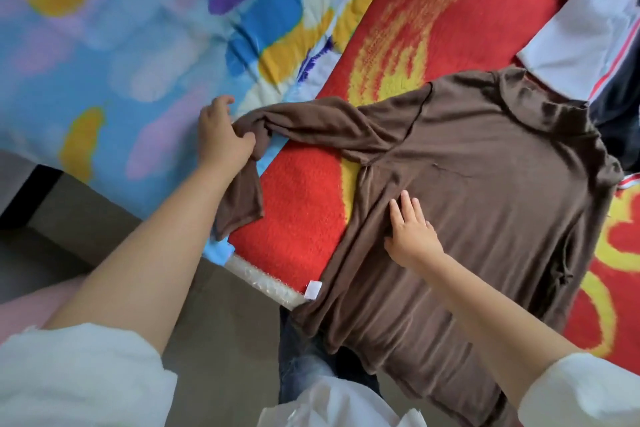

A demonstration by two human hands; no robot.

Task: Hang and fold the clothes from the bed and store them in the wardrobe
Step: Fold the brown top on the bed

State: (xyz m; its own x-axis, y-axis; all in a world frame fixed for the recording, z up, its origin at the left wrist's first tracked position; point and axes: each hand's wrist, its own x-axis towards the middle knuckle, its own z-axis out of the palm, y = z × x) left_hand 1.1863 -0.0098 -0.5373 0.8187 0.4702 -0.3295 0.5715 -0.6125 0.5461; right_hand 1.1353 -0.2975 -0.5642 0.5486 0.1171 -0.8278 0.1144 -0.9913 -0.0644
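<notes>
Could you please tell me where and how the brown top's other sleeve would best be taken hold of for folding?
Probably at its fold near the shoulder, coming from the right. That sleeve lies bunched along the brown top's right edge, its cuff hidden. The left hand already pinches the left sleeve, while the right hand presses flat on the body.

Bed (pixel 256 282) seen from above, edge running diagonally across view. Covered on far left by quilt (pixel 114 45) printed in blue, yellow, purple and white. Beside it, fuzzy red blanket (pixel 304 204) with yellow pattern, white tag at near corner. Brown long-sleeved top (pixel 485 184) spread flat on red blanket, hem hanging over bed edge, one sleeve reaching onto quilt. White and dark garment (pixel 588 38) with red stripes at far right, partly under the top's collar.
</notes>
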